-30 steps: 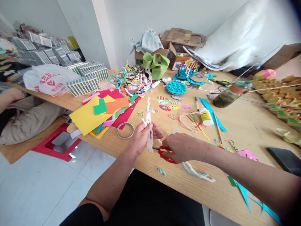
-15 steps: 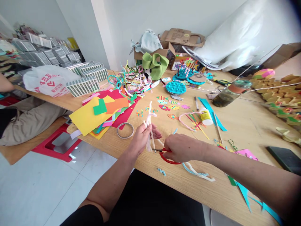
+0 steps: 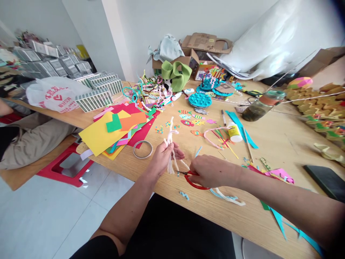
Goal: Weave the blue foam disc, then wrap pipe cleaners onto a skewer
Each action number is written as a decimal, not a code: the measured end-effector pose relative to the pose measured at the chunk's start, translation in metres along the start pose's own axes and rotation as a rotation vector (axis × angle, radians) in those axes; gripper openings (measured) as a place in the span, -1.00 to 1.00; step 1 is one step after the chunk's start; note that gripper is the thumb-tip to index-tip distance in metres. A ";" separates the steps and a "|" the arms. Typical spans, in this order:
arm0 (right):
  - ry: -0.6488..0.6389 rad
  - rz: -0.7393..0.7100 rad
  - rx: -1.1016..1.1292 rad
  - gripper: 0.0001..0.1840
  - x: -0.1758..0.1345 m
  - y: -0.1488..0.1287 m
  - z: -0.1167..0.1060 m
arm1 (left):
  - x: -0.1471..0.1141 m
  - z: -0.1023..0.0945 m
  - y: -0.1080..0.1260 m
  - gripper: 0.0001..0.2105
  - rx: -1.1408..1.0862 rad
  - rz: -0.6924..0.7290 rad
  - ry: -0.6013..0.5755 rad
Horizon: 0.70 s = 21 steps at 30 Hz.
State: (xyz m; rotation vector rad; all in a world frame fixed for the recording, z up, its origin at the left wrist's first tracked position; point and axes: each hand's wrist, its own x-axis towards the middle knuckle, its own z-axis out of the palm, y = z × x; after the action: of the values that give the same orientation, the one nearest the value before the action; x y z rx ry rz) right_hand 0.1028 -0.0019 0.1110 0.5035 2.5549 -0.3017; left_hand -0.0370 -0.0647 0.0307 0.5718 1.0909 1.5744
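Left grip closed around white fuzzy strands, holding them upright over the table, lower ends dangling beneath the fingers! Right grip is wrapped on the red-handled scissors, tips right beside those ends; whether they touch, can't tell. Pale ring lies flat near the left wrist, blue curly scrap near the table edge, 7 fish cutouts just beyond the hands.

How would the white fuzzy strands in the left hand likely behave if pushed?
Being thin, the white fuzzy strands are probably light and easily bent. They seem stiff enough to hold shape: their upper ends stand unsupported above the left hand. Their fuzzy surface likely resists slipping.
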 end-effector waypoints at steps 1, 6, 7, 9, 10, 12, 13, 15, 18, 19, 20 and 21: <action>0.003 -0.002 -0.011 -0.65 -0.001 0.000 0.001 | 0.000 0.000 0.001 -0.78 0.002 0.001 0.004; 0.031 0.021 -0.056 -0.64 -0.005 -0.001 0.004 | -0.001 0.001 0.003 -0.77 0.001 0.013 0.021; 0.029 0.024 -0.058 -0.63 -0.006 -0.001 0.005 | -0.001 0.001 0.003 -0.77 -0.004 0.011 0.019; 0.019 0.029 -0.052 -0.61 -0.008 -0.002 0.006 | -0.003 0.002 0.004 -0.76 -0.018 0.003 0.013; 0.015 0.030 -0.047 -0.60 -0.008 -0.002 0.007 | -0.004 0.003 0.004 -0.75 -0.025 -0.002 0.009; 0.014 0.036 -0.037 -0.59 -0.009 -0.002 0.009 | -0.007 0.005 0.005 -0.75 -0.035 -0.005 0.002; 0.019 0.036 -0.032 -0.58 -0.010 -0.002 0.010 | -0.008 0.006 0.005 -0.75 -0.038 -0.003 -0.001; 0.027 0.034 -0.026 -0.57 -0.011 -0.003 0.011 | -0.010 0.008 0.005 -0.75 -0.045 0.001 -0.013; 0.030 0.032 -0.022 -0.56 -0.013 -0.005 0.013 | -0.012 0.010 0.004 -0.75 -0.053 0.003 -0.037; 0.031 0.033 -0.021 -0.55 -0.013 -0.005 0.013 | -0.013 0.010 0.004 -0.75 -0.055 0.003 -0.046; 0.036 0.035 -0.020 -0.55 -0.014 -0.006 0.014 | -0.014 0.011 0.004 -0.75 -0.056 0.003 -0.055; 0.041 0.039 -0.019 -0.54 -0.014 -0.006 0.015 | -0.015 0.012 0.004 -0.76 -0.058 0.002 -0.063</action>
State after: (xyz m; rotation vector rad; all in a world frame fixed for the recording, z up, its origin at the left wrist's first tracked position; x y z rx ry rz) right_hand 0.1182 -0.0161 0.1068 0.5570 2.5815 -0.2556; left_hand -0.0253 -0.0743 0.0421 0.5797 0.9945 1.5740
